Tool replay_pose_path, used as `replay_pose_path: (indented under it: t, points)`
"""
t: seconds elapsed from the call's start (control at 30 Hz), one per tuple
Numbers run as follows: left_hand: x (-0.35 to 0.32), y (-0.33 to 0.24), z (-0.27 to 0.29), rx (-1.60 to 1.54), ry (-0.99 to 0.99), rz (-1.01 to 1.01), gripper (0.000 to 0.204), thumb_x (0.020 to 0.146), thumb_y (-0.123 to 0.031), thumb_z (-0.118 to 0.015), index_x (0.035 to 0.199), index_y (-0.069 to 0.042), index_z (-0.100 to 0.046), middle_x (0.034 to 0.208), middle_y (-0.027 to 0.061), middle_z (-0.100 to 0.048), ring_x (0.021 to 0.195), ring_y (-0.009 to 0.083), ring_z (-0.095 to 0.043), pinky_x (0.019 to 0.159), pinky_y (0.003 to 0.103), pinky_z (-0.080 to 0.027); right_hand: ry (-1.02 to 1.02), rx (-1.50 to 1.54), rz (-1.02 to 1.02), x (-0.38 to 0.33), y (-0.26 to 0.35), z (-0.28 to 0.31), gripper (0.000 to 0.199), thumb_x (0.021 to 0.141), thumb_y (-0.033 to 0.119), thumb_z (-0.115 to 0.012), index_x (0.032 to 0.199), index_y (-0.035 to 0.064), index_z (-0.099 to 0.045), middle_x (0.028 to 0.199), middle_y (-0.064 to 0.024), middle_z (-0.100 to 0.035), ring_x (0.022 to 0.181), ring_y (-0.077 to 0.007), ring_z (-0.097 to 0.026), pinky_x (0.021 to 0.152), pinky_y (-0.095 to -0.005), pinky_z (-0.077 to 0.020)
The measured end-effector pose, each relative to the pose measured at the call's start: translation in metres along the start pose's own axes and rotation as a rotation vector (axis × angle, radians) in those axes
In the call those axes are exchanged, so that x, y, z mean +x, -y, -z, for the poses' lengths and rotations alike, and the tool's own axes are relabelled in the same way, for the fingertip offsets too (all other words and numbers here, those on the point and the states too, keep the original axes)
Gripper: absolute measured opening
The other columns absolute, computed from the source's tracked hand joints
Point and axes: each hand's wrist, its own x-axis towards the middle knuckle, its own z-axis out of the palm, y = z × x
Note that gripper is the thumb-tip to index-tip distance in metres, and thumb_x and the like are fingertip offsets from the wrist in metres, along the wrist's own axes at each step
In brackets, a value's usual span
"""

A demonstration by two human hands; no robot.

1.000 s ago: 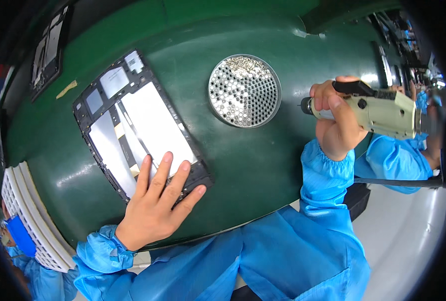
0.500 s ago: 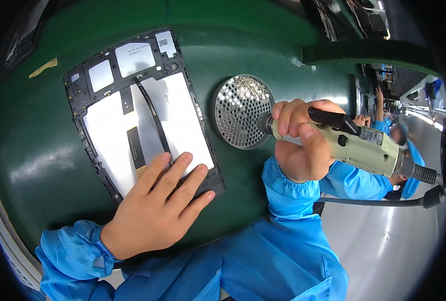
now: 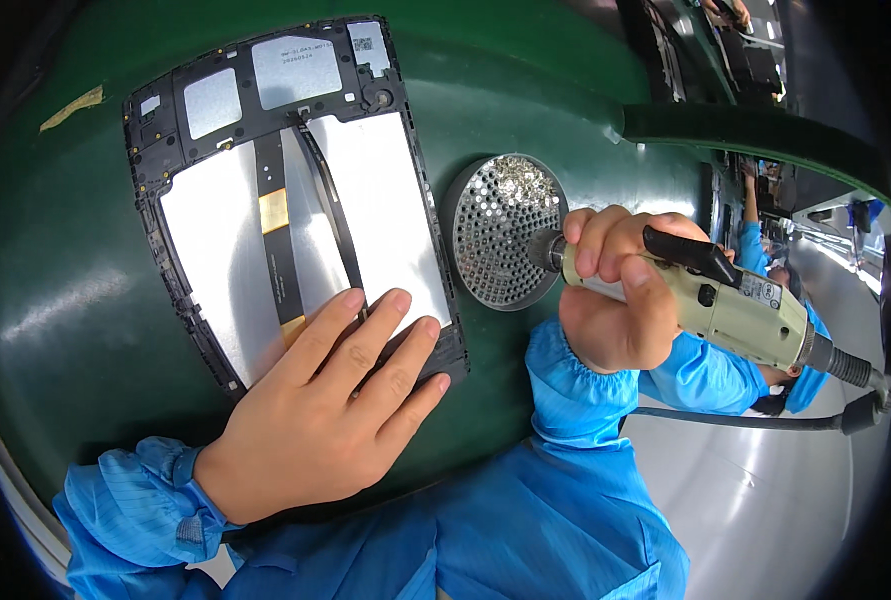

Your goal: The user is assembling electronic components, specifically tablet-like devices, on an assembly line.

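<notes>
Resting the left hand [image 3: 325, 430] palm-down across the near end of the black frame [image 3: 310, 250], with fingers stretched and slightly parted, gripping nothing. Holding the driver [image 3: 755, 320] in the right hand [image 3: 625, 290], with fingers wrapped around its pale green body and the black lever [image 3: 693, 255] uppermost. Pointing its nose leftward at the right rim of the round tray [image 3: 485, 262]; cannot tell whether touching. Wearing blue sleeves [image 3: 145, 500] on both arms. Lying flat on the green worktop [image 3: 505, 400], just left of the tray, in the case of the frame; showing silver plates, a dark strip [image 3: 283, 265] and a thin black ribbon [image 3: 337, 215] that runs down to the left hand. Sitting in the tray's far part, in the case of the shiny screws [image 3: 525, 185]. Visible farther out: at left, near the frame's far corner, a scrap of yellow tape [image 3: 72, 108]; at right, behind the driver, another person [image 3: 710, 375] in blue.
</notes>
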Motion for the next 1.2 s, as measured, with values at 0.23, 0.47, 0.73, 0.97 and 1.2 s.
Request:
replay_pose_path:
  t: [0.23, 0.47, 0.73, 0.97, 1.2]
  points:
    - [0.002, 0.000, 0.004, 0.003, 0.005, -0.002, 0.028, 0.081, -0.019, -0.061, 0.107, -0.017, -0.069, 0.125, 0.0164, -0.058, 0.122, 0.0377, -0.050, 0.104, 0.051, -0.036, 0.026, -0.017, 0.001, 0.001, 0.000, -0.001, 0.037, 0.079, 0.000, -0.054, 0.115, 0.0016, -0.045, 0.067, -0.0093, -0.049, 0.061, -0.0205, -0.049, 0.066, -0.0409, -0.0449]
    - [-0.004, -0.006, 0.006, -0.001, -0.039, -0.008, 0.025, 0.078, -0.016, -0.064, 0.103, -0.015, -0.070, 0.123, 0.0175, -0.059, 0.121, 0.0384, -0.051, 0.105, 0.053, -0.035, -0.026, -0.038, -0.006, -0.002, 0.008, -0.008, 0.040, 0.079, 0.001, -0.057, 0.117, 0.0018, -0.045, 0.068, -0.0099, -0.050, 0.061, -0.0208, -0.050, 0.066, -0.0409, -0.0454]
    - [-0.003, 0.000, 0.005, -0.007, -0.072, -0.061, 0.022, 0.075, -0.013, -0.066, 0.095, -0.005, -0.069, 0.115, 0.0207, -0.060, 0.116, 0.0424, -0.053, 0.100, 0.057, -0.040, 0.055, -0.069, 0.061, -0.013, 0.050, -0.014, 0.038, 0.082, 0.012, -0.059, 0.118, 0.0099, -0.047, 0.062, -0.0049, -0.047, 0.057, -0.0195, -0.049, 0.058, -0.0387, -0.0429]
    - [0.000, -0.002, 0.006, -0.043, -0.053, -0.023, 0.023, 0.075, -0.014, -0.063, 0.097, -0.006, -0.069, 0.118, 0.0191, -0.058, 0.120, 0.0418, -0.050, 0.101, 0.056, -0.038, 0.246, -0.115, -0.049, -0.041, 0.061, -0.032, 0.030, 0.083, 0.010, -0.056, 0.111, 0.0071, -0.046, 0.066, -0.0033, -0.049, 0.058, -0.0163, -0.050, 0.057, -0.0328, -0.0432]
    - [0.001, -0.003, 0.003, -0.033, -0.026, -0.005, 0.025, 0.078, -0.018, -0.060, 0.099, -0.008, -0.068, 0.124, 0.0184, -0.054, 0.121, 0.0401, -0.048, 0.102, 0.056, -0.036, 0.264, -0.101, -0.054, -0.047, 0.053, -0.033, 0.030, 0.081, 0.007, -0.056, 0.109, 0.0072, -0.045, 0.065, -0.0028, -0.049, 0.054, -0.0156, -0.051, 0.054, -0.0326, -0.0436]
